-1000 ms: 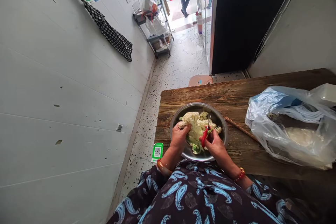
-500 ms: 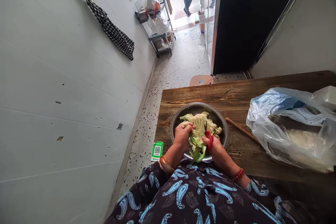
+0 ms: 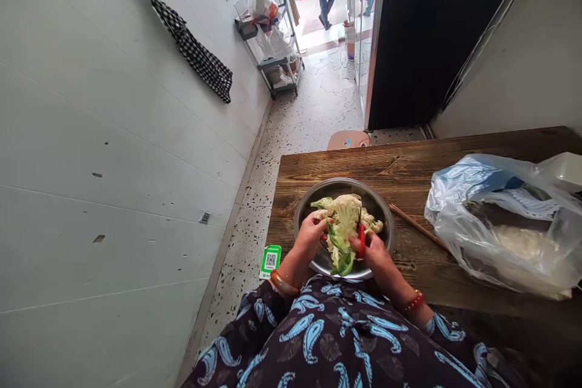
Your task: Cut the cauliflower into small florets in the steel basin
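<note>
A large piece of cauliflower with green leaves at its stem end stands over a round metal bowl. My left hand grips its left side with closed fingers. In my right hand are scissors with red handles; their dark blades point away from me, along the right side of the cauliflower. Smaller florets lie in the bowl beneath and beside the big piece. The blade tips are too small to make out clearly.
The bowl rests on a dark wooden table. Chopsticks lie right of it, near a clear plastic bag. A green QR card is at the left edge. Beyond are a pinkish stool and a loaded cart.
The cauliflower has turned slightly in my hands, and its leaves sit a little higher. My left fingers have shifted lower along its side. The scissors stay on the right.
</note>
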`<state>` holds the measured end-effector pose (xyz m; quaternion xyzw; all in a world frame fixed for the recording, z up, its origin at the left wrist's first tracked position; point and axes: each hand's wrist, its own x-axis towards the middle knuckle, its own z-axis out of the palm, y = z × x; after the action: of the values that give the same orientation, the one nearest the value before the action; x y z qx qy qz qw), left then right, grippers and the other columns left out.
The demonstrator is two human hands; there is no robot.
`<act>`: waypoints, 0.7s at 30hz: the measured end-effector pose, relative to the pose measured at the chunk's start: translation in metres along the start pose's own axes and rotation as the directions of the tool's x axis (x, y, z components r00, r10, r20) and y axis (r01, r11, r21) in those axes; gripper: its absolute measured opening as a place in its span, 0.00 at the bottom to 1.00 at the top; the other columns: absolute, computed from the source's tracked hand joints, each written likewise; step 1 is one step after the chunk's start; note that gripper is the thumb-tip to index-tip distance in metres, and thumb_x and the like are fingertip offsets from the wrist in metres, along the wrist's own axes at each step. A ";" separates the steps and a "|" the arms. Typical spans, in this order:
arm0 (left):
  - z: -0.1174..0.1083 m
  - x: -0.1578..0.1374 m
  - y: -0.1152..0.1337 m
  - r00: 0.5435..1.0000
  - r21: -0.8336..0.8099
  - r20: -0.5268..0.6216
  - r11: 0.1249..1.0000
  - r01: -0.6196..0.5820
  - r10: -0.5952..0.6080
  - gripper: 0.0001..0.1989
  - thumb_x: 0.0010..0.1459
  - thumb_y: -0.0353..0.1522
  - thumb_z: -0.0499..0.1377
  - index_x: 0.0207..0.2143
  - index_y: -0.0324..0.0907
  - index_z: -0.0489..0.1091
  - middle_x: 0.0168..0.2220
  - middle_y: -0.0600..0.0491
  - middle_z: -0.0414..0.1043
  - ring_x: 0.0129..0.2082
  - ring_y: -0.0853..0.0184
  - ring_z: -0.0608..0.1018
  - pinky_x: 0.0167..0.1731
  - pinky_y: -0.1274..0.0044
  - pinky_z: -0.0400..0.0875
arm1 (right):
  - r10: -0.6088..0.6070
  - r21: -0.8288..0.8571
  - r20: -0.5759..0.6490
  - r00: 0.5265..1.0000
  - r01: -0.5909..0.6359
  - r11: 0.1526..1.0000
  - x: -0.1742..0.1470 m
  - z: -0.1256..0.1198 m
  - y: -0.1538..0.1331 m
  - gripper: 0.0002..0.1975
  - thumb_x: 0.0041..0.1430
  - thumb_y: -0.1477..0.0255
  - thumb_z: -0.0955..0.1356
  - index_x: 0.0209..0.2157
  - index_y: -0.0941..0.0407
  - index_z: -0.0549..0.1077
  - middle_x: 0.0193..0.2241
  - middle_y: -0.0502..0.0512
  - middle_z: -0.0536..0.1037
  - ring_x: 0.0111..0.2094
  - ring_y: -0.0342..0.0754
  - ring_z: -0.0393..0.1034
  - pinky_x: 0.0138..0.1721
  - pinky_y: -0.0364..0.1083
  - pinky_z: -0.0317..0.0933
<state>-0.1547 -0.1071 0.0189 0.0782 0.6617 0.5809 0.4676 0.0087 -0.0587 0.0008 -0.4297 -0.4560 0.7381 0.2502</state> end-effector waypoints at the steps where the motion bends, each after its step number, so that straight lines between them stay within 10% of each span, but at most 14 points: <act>1: -0.002 0.000 -0.002 1.000 0.016 -0.028 1.000 -0.003 0.003 0.25 0.37 0.34 0.72 0.41 0.39 0.73 0.35 0.52 0.75 0.24 0.73 0.73 0.20 0.83 0.59 | -0.023 -0.084 -0.057 0.998 0.018 0.996 0.002 -0.001 0.002 0.31 0.42 0.55 0.76 0.48 0.54 0.75 0.36 0.56 0.82 0.42 0.61 0.76 0.45 0.56 0.68; 4: -0.005 -0.002 -0.006 0.997 0.060 -0.052 0.997 -0.054 0.058 0.29 0.39 0.34 0.73 0.46 0.41 0.73 0.46 0.46 0.74 0.33 0.68 0.76 0.28 0.80 0.67 | -0.107 -0.291 -0.114 0.988 0.069 0.954 0.006 -0.005 0.007 0.35 0.40 0.57 0.76 0.51 0.53 0.73 0.41 0.58 0.81 0.45 0.62 0.75 0.50 0.57 0.66; 10: 0.010 -0.011 -0.011 0.979 0.109 0.123 0.979 -0.174 0.160 0.17 0.43 0.37 0.72 0.34 0.38 0.76 0.34 0.49 0.75 0.36 0.65 0.75 0.39 0.77 0.68 | -0.333 -0.467 -0.044 0.942 0.275 0.840 0.001 -0.001 0.014 0.36 0.47 0.58 0.74 0.57 0.56 0.68 0.54 0.65 0.74 0.55 0.63 0.68 0.57 0.60 0.59; 21: 0.017 -0.022 0.010 0.987 -0.248 0.144 0.968 -0.037 0.075 0.17 0.43 0.33 0.69 0.38 0.40 0.75 0.39 0.49 0.77 0.40 0.64 0.77 0.43 0.75 0.69 | -0.199 -0.043 -0.116 0.973 0.195 0.980 -0.007 -0.002 0.005 0.35 0.51 0.55 0.73 0.57 0.54 0.67 0.46 0.60 0.78 0.43 0.57 0.74 0.46 0.54 0.67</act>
<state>-0.1351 -0.1057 0.0411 0.0828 0.5451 0.6633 0.5060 0.0144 -0.0656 -0.0015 -0.4298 -0.4920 0.6752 0.3425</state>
